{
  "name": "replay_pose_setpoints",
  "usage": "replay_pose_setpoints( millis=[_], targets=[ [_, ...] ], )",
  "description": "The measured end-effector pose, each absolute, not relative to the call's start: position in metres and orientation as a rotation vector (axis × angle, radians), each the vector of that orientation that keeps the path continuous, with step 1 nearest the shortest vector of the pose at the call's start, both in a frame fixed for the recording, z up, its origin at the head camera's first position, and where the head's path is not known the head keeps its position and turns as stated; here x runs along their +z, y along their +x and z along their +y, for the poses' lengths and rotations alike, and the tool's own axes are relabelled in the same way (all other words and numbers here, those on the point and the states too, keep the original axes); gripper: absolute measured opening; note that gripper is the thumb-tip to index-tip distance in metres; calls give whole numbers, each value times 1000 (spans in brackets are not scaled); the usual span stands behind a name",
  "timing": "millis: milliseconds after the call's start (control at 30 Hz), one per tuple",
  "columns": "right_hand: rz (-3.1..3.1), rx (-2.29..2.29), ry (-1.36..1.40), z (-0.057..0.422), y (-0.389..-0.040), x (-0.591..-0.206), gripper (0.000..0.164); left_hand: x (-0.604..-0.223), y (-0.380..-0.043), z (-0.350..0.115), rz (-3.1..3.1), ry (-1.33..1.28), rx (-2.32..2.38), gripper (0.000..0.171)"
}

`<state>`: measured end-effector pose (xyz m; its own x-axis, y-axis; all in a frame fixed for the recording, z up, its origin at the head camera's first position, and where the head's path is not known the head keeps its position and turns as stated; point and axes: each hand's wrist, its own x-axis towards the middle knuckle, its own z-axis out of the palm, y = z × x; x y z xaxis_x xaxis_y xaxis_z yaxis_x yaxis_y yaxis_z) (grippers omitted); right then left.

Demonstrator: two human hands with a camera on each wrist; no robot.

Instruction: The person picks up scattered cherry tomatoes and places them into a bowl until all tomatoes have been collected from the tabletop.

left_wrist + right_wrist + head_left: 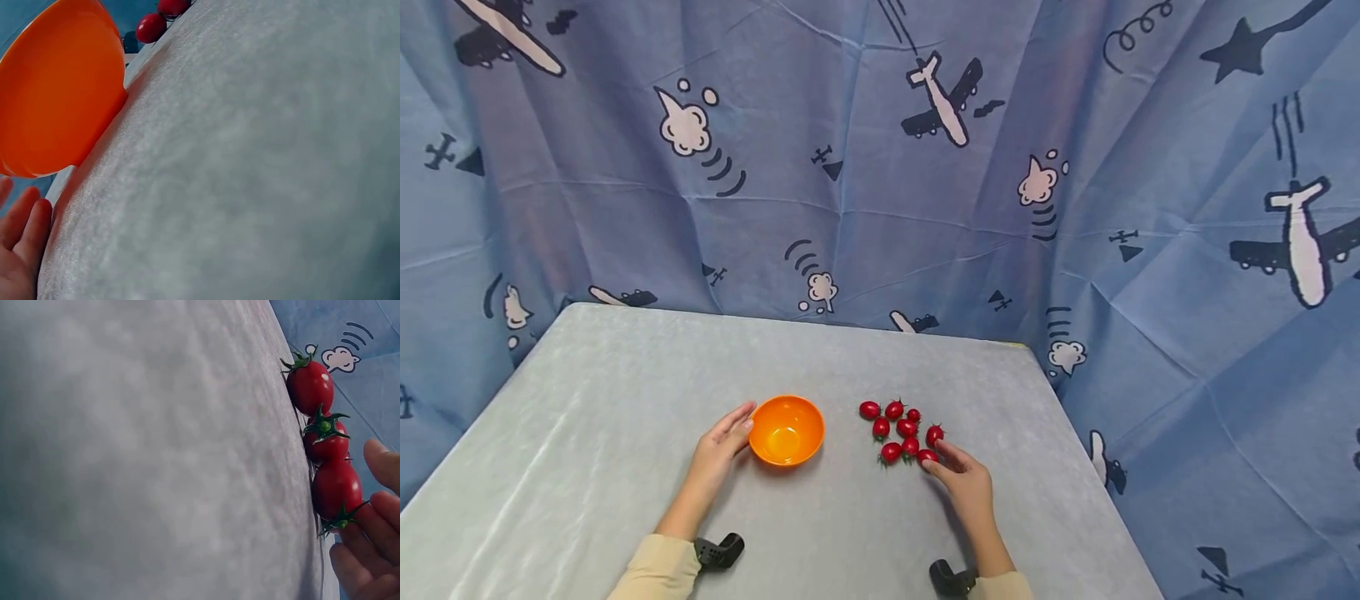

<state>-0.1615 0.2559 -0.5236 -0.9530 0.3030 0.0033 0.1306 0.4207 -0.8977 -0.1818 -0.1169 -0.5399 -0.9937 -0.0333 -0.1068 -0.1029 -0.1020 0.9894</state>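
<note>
And here's the left hand (718, 450), right up at the left side of the orange bowl (787, 427), fingers long and nearly straight, thumb towards the rim! Open wide, that hand, no curl round the bowl; whether skin meets plastic, I can't tell, because the left wrist view shows the fingertips just beside the wall. The bowl stands upright near the middle of the tabletop (647, 400).

Over to the right hand (966, 479), and it's right in among the cherry tomatoes (907, 427)! Nine red ones in a loose cluster, right of the bowl and well apart from it, green stalks showing. Fingers part-way open here, thumb and forefinger spread at the right end of the nearest tomato (927, 457); that one lies on the tabletop, a fingertip right by its green stalk in the right wrist view.

Pale sleeves (658, 571) on both arms, a black device (721, 552) at the left wrist, another black device (951, 578) at the right. And for print, look to the blue curtain (865, 208) behind: cartoon planes, puffs of cloud, a dark star up top right!
</note>
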Motion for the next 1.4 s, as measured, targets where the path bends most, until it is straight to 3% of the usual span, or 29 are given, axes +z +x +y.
replay_pose_setpoints(
  millis=[333, 1400],
  targets=[
    [-2576, 1515, -401, 257, -160, -534, 52, -543, -180, -117, 2086, -156, 2263, 53],
    [-2628, 1363, -378, 251, -166, -525, 36, -544, -184, -118, 2068, -131, 2259, 51]
  ],
)
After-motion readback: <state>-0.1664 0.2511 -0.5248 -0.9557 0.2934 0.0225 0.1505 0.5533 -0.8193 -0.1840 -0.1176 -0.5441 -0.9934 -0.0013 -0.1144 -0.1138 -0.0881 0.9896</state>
